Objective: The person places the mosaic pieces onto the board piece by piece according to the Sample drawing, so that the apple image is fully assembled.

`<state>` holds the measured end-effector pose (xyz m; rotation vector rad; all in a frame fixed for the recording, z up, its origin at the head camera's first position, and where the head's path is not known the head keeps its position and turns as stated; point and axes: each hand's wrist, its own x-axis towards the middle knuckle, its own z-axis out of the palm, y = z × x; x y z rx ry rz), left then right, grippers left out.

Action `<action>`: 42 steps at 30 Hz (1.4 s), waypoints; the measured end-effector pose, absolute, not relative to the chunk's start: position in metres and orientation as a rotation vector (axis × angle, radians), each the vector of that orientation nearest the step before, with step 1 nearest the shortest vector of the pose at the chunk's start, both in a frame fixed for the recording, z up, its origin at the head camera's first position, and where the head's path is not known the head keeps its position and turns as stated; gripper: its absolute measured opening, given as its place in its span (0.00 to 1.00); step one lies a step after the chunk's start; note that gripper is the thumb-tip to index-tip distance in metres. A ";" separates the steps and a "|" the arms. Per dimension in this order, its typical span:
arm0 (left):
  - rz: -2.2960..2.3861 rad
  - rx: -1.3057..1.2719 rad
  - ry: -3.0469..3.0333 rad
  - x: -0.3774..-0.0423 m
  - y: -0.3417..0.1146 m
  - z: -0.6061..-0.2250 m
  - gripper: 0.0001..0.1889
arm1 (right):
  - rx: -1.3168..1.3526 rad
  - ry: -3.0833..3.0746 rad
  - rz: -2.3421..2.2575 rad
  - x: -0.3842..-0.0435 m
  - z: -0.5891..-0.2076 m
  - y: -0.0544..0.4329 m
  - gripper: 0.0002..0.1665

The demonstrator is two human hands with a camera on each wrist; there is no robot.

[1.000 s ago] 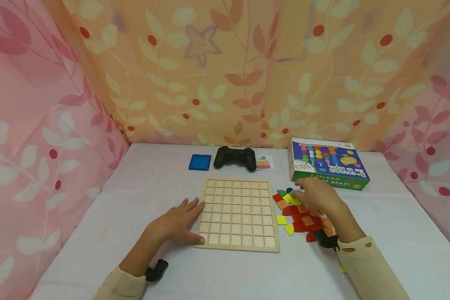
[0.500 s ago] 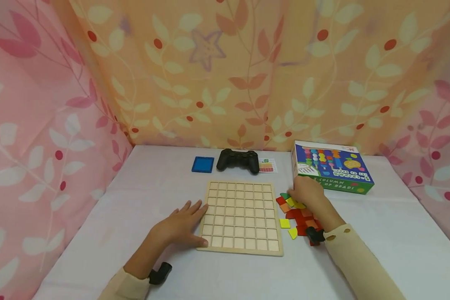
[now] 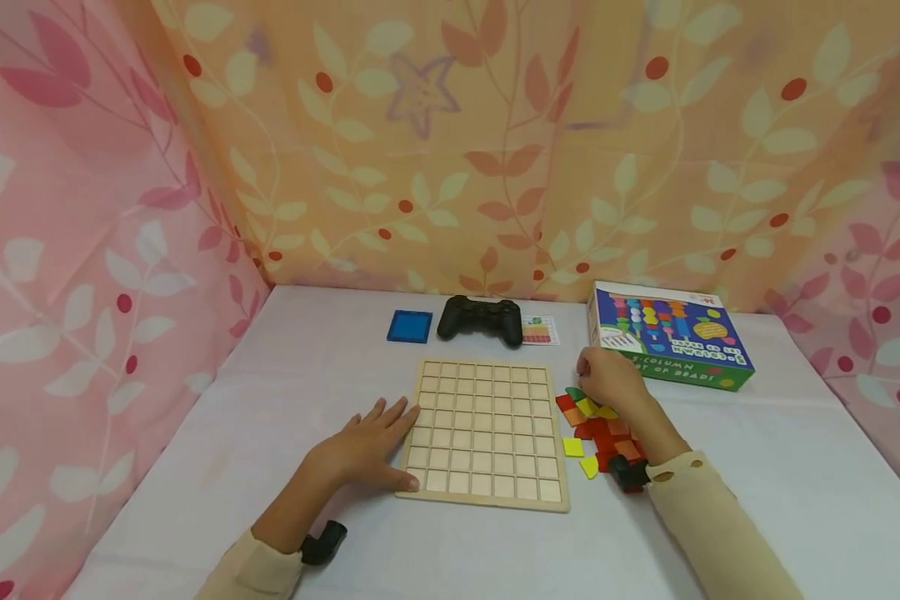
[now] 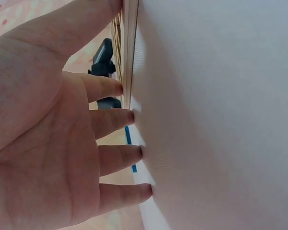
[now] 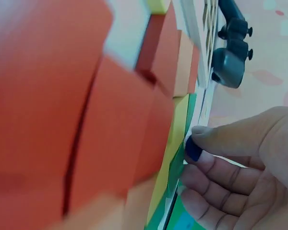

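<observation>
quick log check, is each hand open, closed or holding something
Left hand: open, touching the wooden board.
Right hand: closed, holding a dark blue piece.

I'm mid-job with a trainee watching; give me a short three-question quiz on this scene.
1. True or false: the left grip touches the wooden grid board.
2. What is the right grip pinching?
A) a red tile
B) a dark blue piece
C) a yellow tile
3. Fill in: the black game controller lies between the blue square object and the ____.

Key: 1. True. 2. B. 3. Printed card.
</observation>
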<state>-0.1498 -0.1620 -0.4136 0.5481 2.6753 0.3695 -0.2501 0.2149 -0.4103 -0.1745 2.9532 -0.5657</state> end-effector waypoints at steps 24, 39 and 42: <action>0.368 0.553 2.677 -0.153 -0.169 -0.415 0.59 | -0.564 2.797 -1.080 -0.256 -0.414 0.110 0.04; 0.365 0.489 2.703 -0.150 -0.157 -0.410 0.60 | -0.594 2.859 -0.992 -0.256 -0.423 0.064 0.04; 0.369 0.480 2.697 -0.150 -0.158 -0.411 0.60 | -0.552 2.875 -0.976 -0.254 -0.425 0.061 0.04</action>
